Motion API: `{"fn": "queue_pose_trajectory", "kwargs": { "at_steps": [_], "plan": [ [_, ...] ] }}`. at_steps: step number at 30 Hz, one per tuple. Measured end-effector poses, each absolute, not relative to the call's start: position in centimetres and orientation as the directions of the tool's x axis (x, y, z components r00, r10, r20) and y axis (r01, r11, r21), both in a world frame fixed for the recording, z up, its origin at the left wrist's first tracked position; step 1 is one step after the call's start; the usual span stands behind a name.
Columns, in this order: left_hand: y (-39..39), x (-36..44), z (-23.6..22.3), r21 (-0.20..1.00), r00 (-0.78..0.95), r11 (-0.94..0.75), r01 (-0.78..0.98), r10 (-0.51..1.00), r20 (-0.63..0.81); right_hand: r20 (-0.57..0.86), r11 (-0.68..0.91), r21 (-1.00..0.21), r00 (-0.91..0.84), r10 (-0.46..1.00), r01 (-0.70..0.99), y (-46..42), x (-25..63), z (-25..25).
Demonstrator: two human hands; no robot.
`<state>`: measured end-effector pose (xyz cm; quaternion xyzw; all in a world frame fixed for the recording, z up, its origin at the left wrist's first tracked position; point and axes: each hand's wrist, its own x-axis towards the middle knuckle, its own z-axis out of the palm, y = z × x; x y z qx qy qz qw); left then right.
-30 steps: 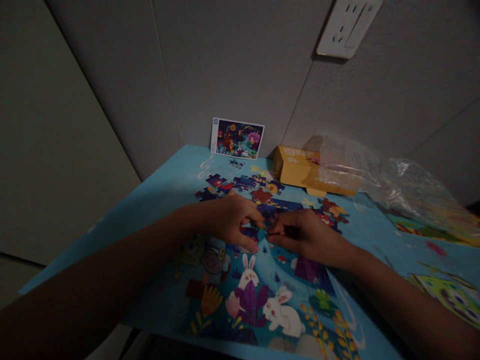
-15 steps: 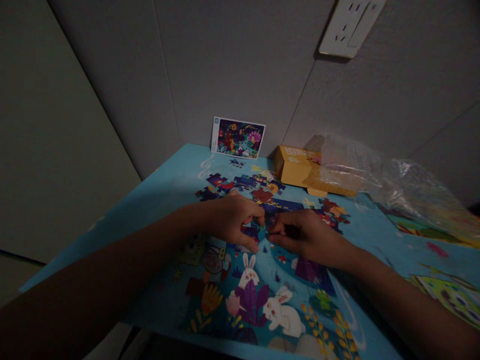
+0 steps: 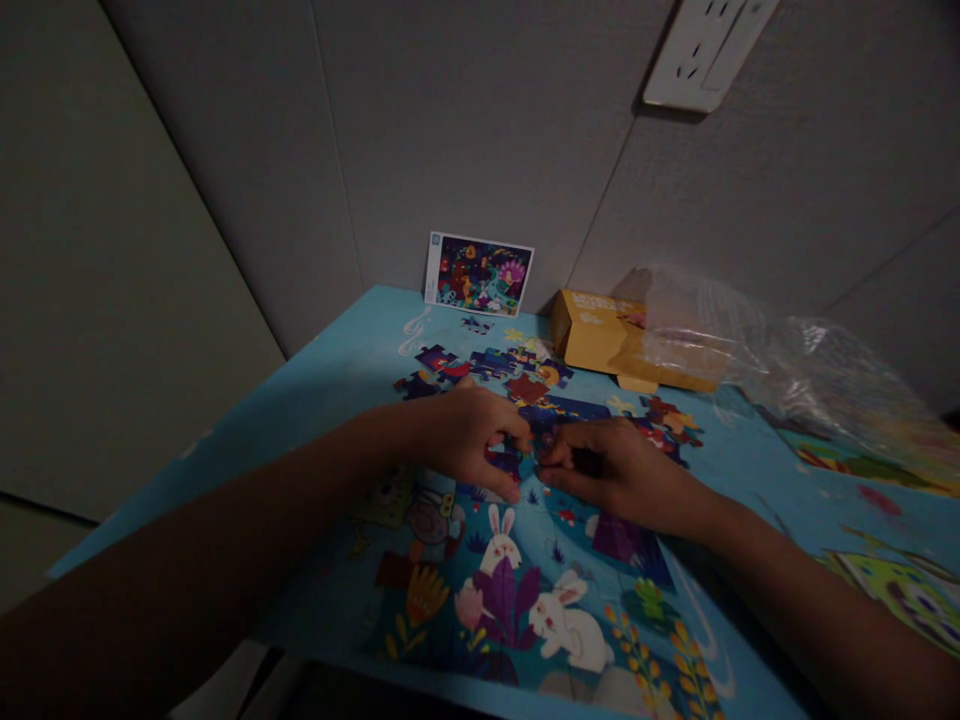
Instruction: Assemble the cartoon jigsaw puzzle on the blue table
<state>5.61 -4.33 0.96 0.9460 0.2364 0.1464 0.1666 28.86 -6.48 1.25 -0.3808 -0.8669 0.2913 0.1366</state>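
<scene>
A partly joined jigsaw puzzle [image 3: 574,610] lies on the table, showing white rabbits, purple leaves and flowers. Over its upper middle, my left hand [image 3: 480,435] is curled, thumb and index finger at two sides of a dark blue puzzle piece [image 3: 504,460]. Just to the right, my right hand [image 3: 611,465] has thumb and fingers pinched together at the puzzle surface, close to the left fingertips. What lies inside that pinch is mostly hidden; a small dark purple bit shows by it. Loose puzzle pieces [image 3: 491,363] lie beyond both hands.
A picture card [image 3: 480,275] leans on the wall behind the table [image 3: 300,375]. An orange box [image 3: 600,335] stands at the back, with clear plastic wrap [image 3: 795,365] to its right. More joined pieces [image 3: 671,420] lie beyond my right hand. A socket [image 3: 705,55] is on the wall.
Both hands stay at almost the same spot on the puzzle, with only slight finger movement. The whole view has shifted a little.
</scene>
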Motion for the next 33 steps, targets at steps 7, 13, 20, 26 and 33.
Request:
{"fn": "queue_pose_trajectory", "kwargs": {
  "at_steps": [7, 13, 20, 26, 33],
  "plan": [
    [-4.4, 5.7, 1.16, 0.391, 0.836, -0.816, 0.425, 0.52, 0.178, 0.019, 0.534, -0.622, -0.671, 0.742, 0.573, -6.31, 28.81, 1.13],
    [-4.72, 5.79, 1.51, 0.336, 0.834, -0.832, 0.441, 0.519, 0.189, 0.026, 0.551, -0.601, -0.674, 0.738, 0.58, -6.34, 28.7, 1.23],
    [-5.03, 5.98, 1.76, 0.282, 0.803, -0.837, 0.468, 0.537, 0.259, 0.093, 0.639, -0.538, -0.715, 0.693, 0.549, -6.39, 28.82, 1.35],
    [-4.92, 5.92, 1.6, 0.296, 0.837, -0.856, 0.424, 0.495, 0.233, 0.103, 0.672, -0.506, -0.736, 0.669, 0.54, -6.4, 28.76, 1.53],
    [-4.67, 5.94, 1.24, 0.324, 0.829, -0.848, 0.419, 0.502, 0.244, 0.054, 0.663, -0.477, -0.734, 0.678, 0.577, -6.59, 28.46, 1.76]
  ]
}}
